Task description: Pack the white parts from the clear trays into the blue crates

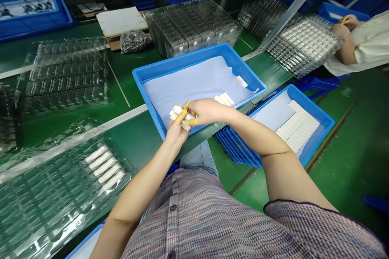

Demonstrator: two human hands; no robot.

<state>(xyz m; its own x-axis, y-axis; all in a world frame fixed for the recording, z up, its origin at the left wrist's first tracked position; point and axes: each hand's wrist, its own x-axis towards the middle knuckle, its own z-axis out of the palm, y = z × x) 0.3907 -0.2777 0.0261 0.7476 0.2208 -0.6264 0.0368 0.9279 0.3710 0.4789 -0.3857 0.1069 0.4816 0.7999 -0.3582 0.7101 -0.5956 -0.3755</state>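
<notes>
Several small white blocks point(179, 111) are bunched between my two hands, over the near left corner of a blue bin point(182, 62). My left hand point(178, 127) is wrapped round them from below. Yellow covers sit on the fingertips of both hands. From the right, my right hand point(202, 111) grips the same bunch, with thumb and fingers closed on it. Inside the bin, on a pale lining sheet point(188, 79), lie a few more white blocks point(224, 98) near my right wrist and another white piece point(242, 81) by the right wall.
On the left, a clear plastic tray point(39, 194) holds a short row of white pieces point(105, 168). Clear trays point(191, 24) are stacked behind the bin. A lower blue bin point(326, 123) at right contains rows of white blocks point(299, 125). Another person's hands point(345, 26) work at far right.
</notes>
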